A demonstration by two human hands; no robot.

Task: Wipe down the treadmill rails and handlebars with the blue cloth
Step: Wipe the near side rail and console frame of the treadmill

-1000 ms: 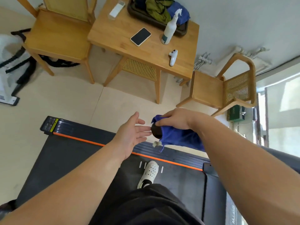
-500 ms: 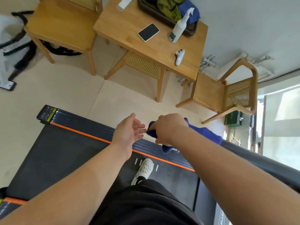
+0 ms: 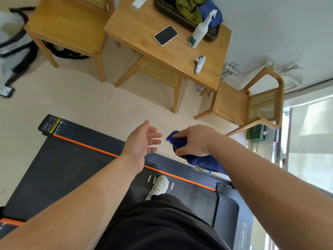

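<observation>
Right hand (image 3: 193, 140) is extended forward, fingers curled over the blue cloth (image 3: 204, 161), thumb underneath. The cloth is gripped around a dark handlebar end (image 3: 175, 150); only a sliver of it is seen below the fingertips, the rest is hidden under cloth and forearm. The cloth tail is hung below the wrist, above the treadmill side rail (image 3: 86, 137). Left hand (image 3: 142, 141) is held just left of the cloth, not touching, fingers straight, nothing held. Both upper arms are cut off.
</observation>
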